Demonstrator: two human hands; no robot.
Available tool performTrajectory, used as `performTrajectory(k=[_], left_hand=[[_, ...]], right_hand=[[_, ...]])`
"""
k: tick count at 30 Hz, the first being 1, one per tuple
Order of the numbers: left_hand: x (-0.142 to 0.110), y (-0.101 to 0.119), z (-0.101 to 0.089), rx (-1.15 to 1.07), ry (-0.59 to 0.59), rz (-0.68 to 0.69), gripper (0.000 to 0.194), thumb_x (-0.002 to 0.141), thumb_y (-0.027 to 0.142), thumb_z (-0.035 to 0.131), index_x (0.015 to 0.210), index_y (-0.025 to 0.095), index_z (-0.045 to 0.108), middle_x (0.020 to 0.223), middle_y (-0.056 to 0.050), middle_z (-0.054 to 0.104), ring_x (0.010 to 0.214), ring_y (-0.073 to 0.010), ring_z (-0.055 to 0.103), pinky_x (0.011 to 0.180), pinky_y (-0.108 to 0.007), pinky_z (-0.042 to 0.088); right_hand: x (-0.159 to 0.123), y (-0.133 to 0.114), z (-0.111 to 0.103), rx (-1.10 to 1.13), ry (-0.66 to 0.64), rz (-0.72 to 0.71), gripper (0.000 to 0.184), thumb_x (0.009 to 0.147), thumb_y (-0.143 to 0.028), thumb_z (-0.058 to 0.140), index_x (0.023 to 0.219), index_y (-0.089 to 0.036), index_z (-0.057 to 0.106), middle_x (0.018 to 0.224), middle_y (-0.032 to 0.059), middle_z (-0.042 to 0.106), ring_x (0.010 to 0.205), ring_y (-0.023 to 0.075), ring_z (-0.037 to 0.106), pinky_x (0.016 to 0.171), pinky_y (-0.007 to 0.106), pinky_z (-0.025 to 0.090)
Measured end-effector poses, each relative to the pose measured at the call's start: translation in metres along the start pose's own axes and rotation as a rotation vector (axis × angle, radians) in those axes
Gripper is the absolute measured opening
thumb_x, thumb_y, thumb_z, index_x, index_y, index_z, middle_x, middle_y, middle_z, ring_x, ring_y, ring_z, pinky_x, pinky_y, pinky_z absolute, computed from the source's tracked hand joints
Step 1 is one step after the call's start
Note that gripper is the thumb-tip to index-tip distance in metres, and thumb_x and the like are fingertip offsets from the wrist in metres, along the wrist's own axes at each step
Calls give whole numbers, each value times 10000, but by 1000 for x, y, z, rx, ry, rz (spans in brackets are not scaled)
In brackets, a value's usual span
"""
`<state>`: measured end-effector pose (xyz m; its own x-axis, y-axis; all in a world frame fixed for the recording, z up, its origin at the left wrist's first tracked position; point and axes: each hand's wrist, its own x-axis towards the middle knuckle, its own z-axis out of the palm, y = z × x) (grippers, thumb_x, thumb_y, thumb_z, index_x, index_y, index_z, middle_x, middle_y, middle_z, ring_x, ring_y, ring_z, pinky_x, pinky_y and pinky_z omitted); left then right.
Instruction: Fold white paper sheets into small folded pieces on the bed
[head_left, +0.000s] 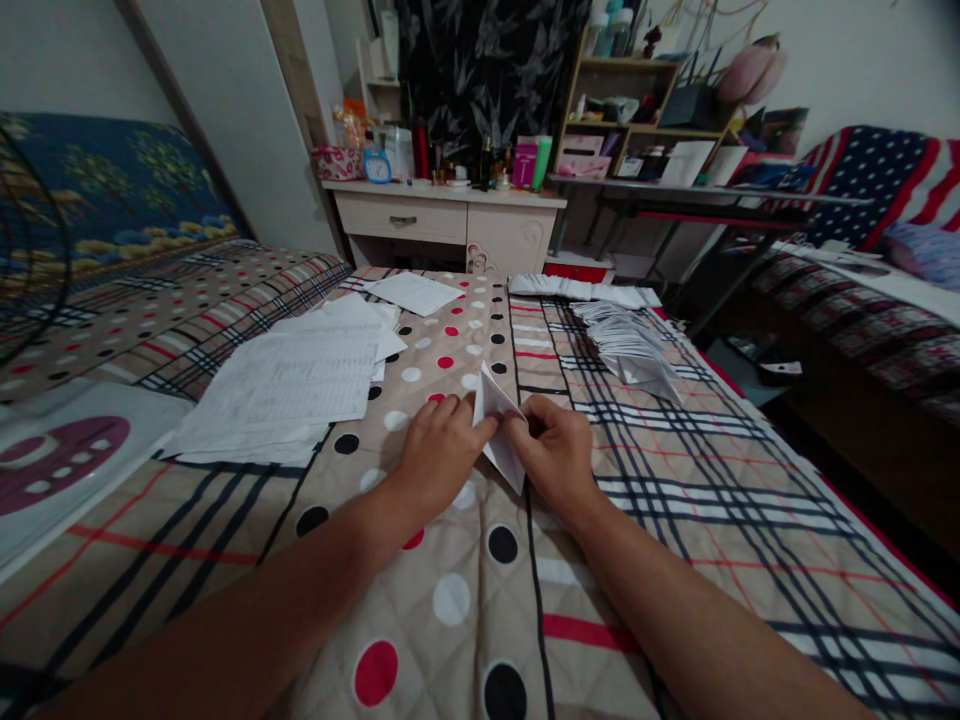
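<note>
A small folded piece of white paper (501, 405) stands on edge between my hands over the middle of the bedspread. My left hand (444, 445) grips its left side, thumb on the inner face and fingers behind. On the other side my right hand (556, 450) pinches the paper, thumb and fingertips close to the left thumb. The paper is bent into a V, its upper tip pointing away from me. To the left lies a loose pile of printed white sheets (292, 375). A fanned row of folded papers (628, 350) lies at the far right.
A patterned quilted bedspread (480, 620) spreads under everything. One sheet (415, 293) lies apart near the far edge, and a long white packed strip (583, 291) lies behind the folded papers. At left is a white plastic bag (82, 460). Beyond stands a cream dresser (442, 215).
</note>
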<state>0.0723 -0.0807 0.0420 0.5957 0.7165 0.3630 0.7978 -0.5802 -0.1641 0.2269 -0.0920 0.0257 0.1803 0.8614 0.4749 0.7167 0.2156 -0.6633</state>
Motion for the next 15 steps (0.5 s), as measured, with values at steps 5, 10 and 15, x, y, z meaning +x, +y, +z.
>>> performTrajectory(k=[5,10,15], left_hand=[[-1,-10,6,-138,-37,-5,383,786,148,646,1135,305,666,1144,-89,602,990,-260,591,733,-350,511],[0,-22,22,-525,107,1,186,759,234,708,941,259,735,1095,-74,616,926,-229,617,727,-332,506],[5,-25,24,-898,199,-88,64,750,135,677,713,173,714,734,-22,616,671,-134,579,591,-232,435]], right_hand=[[7,11,-1,183,-16,163,285,751,-309,566,515,-193,459,486,-47,398,490,100,368,484,240,249],[10,12,-1,435,-61,319,251,675,-264,587,481,-202,440,448,-49,402,452,100,360,457,239,265],[9,5,-2,454,-86,320,317,703,-289,603,465,-203,412,434,-53,379,440,91,330,447,238,248]])
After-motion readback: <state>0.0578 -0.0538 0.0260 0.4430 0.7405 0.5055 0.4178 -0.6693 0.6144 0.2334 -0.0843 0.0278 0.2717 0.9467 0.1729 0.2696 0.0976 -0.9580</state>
